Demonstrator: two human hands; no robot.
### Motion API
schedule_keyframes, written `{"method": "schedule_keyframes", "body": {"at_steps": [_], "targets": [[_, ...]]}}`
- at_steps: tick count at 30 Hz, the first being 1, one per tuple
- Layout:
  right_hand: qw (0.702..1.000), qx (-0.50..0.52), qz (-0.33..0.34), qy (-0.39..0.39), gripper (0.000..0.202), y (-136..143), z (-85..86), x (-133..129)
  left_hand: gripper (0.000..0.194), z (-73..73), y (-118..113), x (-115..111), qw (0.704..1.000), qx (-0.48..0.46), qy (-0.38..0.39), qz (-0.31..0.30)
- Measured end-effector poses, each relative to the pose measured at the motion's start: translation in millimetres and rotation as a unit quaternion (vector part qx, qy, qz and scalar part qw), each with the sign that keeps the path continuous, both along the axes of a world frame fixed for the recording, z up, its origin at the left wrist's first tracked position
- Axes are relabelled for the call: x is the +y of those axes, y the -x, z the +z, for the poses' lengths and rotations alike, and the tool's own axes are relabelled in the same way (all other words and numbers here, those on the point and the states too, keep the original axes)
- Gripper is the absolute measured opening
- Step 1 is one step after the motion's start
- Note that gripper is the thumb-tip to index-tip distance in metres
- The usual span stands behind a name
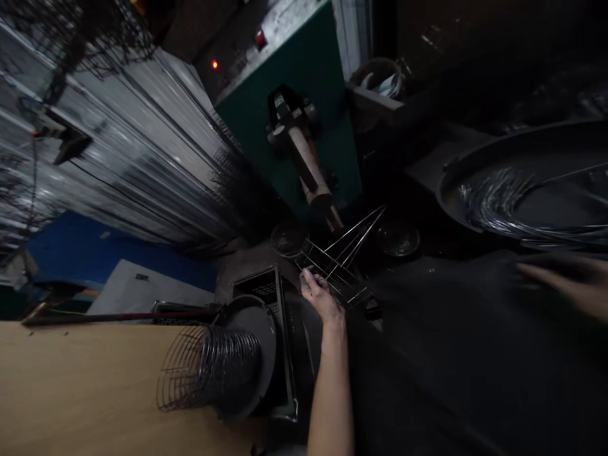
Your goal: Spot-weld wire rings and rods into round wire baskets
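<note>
Wire frame (pixel 332 269), an open piece of thin bright rods, sits near the middle of my view, tilted, just below the lower end of a copper-toned arm (pixel 304 155) on a green machine (pixel 247 114). I have the left hand (pixel 317 294) closed around its near left edge, fingers pinched together on the rods. The right hand (pixel 582 285) is at my far right, blurred and cut by the picture's border, over dark cloth (pixel 441 354); I cannot tell whether it grips anything.

One dim round piece (pixel 289 240) lies left of the frame, another round piece (pixel 398 240) to its right. Farther right I see a wide pan (pixel 449 196) with a bundle of wires (pixel 498 206) curved inside it. On the lower left, a ribbed wire cage (pixel 185 364) lies partly in a dark basin (pixel 268 351), above a pale wooden board (pixel 71 386). Up on the machine I make out a glowing red light (pixel 215 64) and a red switch (pixel 260 39).
</note>
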State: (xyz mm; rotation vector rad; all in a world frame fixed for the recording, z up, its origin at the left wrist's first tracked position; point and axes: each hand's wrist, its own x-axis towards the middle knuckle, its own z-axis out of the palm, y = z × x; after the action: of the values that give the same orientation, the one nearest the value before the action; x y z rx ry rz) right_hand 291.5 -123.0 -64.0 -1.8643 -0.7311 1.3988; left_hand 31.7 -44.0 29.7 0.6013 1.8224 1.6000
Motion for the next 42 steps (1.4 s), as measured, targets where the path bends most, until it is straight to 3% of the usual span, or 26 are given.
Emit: {"method": "schedule_keyframes", "body": {"at_steps": [3, 6, 9, 13, 20, 42], "targets": [[0.992, 0.104, 0.003, 0.065, 0.010, 23.5, 38.2, 48.3, 0.063, -2.0, 4.7, -0.9, 1.000, 0.008, 0.006, 0.006], [0.957, 0.261, -0.063, 0.111, 0.011, 62.0, 76.7, 93.3, 0.063, -2.9, 10.3, -3.1, 1.000, 0.016, 0.014, 0.003], [0.921, 0.356, -0.128, 0.096, 0.006, 92.4, 95.2, 114.2, 0.065, -4.1, 18.0, -5.2, 0.999, 0.027, 0.017, 0.009], [0.887, 0.422, -0.153, 0.108, 0.004, 107.8, 97.1, 116.6, 0.063, -5.9, 29.0, -5.2, 0.999, 0.034, 0.021, 0.012], [0.874, 0.427, -0.181, 0.143, 0.005, 119.5, 99.8, 119.9, 0.066, -5.2, 33.2, 0.0, 0.999, 0.037, 0.023, 0.006], [0.871, 0.435, -0.152, 0.173, 0.010, 127.0, 101.5, 132.6, 0.064, -1.6, 35.3, 6.1, 0.998, 0.044, 0.036, 0.003]]}}
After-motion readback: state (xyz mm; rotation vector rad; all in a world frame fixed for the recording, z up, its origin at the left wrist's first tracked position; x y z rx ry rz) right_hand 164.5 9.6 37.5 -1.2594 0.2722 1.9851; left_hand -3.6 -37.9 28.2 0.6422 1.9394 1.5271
